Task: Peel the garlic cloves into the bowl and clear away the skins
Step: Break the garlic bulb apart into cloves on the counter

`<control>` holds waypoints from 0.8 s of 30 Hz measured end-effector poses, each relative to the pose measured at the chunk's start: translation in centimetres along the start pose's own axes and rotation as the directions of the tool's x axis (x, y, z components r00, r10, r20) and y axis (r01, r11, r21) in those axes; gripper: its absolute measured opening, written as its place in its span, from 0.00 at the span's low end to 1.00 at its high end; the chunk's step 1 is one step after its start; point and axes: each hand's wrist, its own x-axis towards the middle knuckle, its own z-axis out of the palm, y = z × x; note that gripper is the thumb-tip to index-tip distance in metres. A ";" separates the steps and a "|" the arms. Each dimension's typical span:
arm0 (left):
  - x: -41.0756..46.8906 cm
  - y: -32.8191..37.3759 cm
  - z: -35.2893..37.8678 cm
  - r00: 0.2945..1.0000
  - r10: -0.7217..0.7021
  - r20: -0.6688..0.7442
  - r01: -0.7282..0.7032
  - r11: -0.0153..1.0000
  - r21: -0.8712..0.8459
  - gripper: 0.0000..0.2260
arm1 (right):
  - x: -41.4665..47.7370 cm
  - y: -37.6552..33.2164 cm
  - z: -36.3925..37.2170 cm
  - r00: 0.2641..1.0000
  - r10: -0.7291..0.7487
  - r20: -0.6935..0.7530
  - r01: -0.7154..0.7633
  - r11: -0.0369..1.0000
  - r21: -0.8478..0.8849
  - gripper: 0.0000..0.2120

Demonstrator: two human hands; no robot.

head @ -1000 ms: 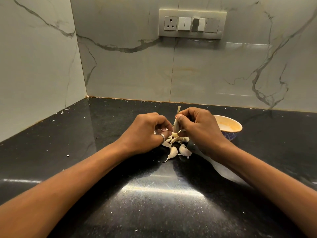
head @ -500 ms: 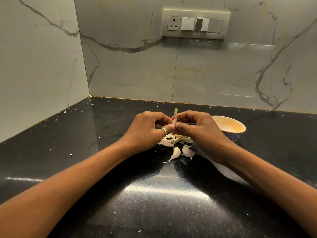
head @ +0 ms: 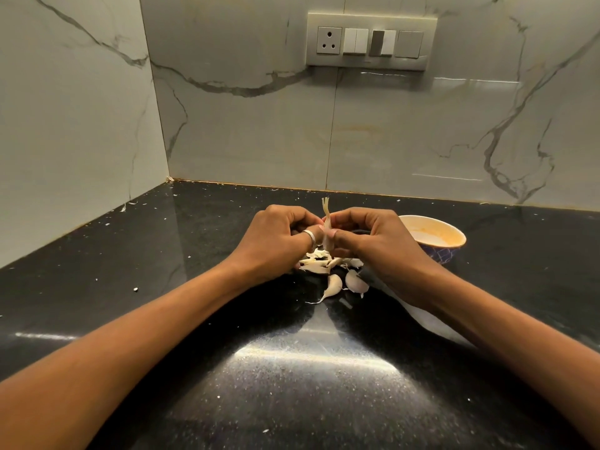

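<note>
A garlic clove (head: 327,233) is held upright above the black desk (head: 292,384), pinched between the curled fingers of the left grip (head: 279,241) and right grip (head: 373,237). Skins (head: 316,266) and two loose cloves (head: 334,285) are scattered beneath; the bowl (head: 438,254) is set just right of them.

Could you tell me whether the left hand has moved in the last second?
Yes: against the bowl, the left hand has risen from the skins to pinch the garlic clove alongside the right hand.
</note>
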 end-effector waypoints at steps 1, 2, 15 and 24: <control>0.0 0.1 -0.1 1.000 -0.001 -0.009 0.001 1.000 -0.007 0.03 | 0.0 0.0 0.0 1.000 -0.007 0.009 0.007 1.000 -0.008 0.08; -0.1 0.2 -0.1 1.000 -0.001 -0.019 0.001 1.000 -0.014 0.04 | 0.0 0.0 0.0 1.000 -0.011 0.017 0.012 1.000 -0.013 0.10; -0.3 0.9 -0.5 0.997 -0.059 -0.041 0.054 0.993 -0.109 0.06 | -0.3 -0.5 0.1 0.994 -0.039 0.098 0.041 0.999 -0.018 0.13; -0.5 1.4 -0.5 0.994 -0.105 -0.017 0.100 0.979 -0.177 0.06 | -0.3 -0.3 0.2 0.994 -0.046 0.095 0.050 0.998 -0.039 0.10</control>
